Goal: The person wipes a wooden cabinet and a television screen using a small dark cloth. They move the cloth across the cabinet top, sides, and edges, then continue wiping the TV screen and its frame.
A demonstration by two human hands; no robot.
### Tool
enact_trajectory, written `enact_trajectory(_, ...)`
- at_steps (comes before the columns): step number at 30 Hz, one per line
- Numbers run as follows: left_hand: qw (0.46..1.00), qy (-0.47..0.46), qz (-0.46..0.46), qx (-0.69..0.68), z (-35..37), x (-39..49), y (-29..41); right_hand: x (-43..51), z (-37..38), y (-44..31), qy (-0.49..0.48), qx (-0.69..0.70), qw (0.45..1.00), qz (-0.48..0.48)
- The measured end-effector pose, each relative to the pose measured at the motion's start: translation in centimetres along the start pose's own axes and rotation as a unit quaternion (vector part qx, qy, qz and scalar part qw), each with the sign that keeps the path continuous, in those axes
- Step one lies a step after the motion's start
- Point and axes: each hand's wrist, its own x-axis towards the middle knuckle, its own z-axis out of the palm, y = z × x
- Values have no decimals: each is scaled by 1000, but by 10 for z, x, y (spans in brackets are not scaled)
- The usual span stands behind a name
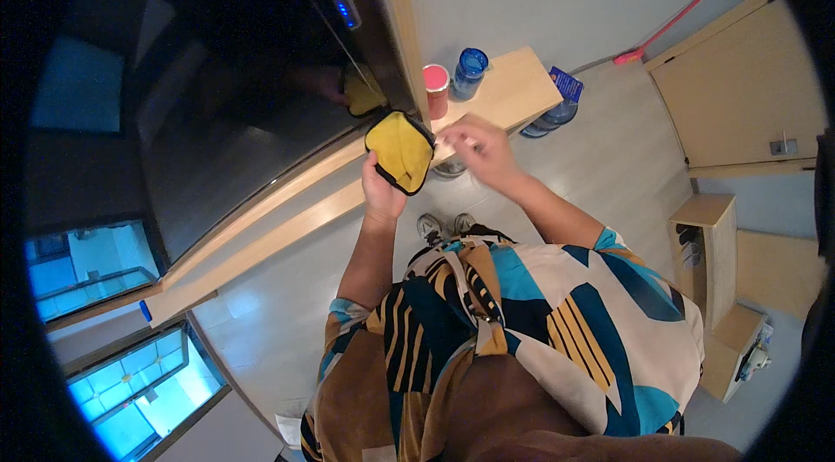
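Note:
My left hand (382,191) holds a folded yellow cloth (401,152) with black edging, thumb on its near face. The cloth is close to the lower edge of a glossy black screen (248,103), which mirrors it. Whether the two touch, I cannot tell. Just right of the cloth is my right hand (479,147), blurred, its fingers bent and apart with nothing seen in them. Beyond that hand, a pink-lidded container (436,91) and a clear blue jar (469,75) stand on a light wooden shelf (522,87).
A wooden ledge (313,162) runs beneath the screen. Large blue water bottles (554,117) stand on the floor beyond the shelf. A red-handled broom (659,38) leans by a wooden door (737,90). Wooden cabinets (714,266) are at the right, and a window (150,390) at lower left.

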Motion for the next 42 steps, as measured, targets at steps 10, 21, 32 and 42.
enact_trajectory(10,993,43,11,-108,19,-12,-27,-27,17,45,-53,298,925,231)
enact_trajectory(21,998,51,36,8,31,-42,-31,-20,5,21,-14,292,933,211)
enact_trajectory(32,983,-79,-106,-124,-14,-50,-38,23,-36,-141,-390,-133,870,-271)
enact_trajectory(42,988,-83,-96,-93,60,-79,37,56,-27,-364,-680,-256,605,-326)
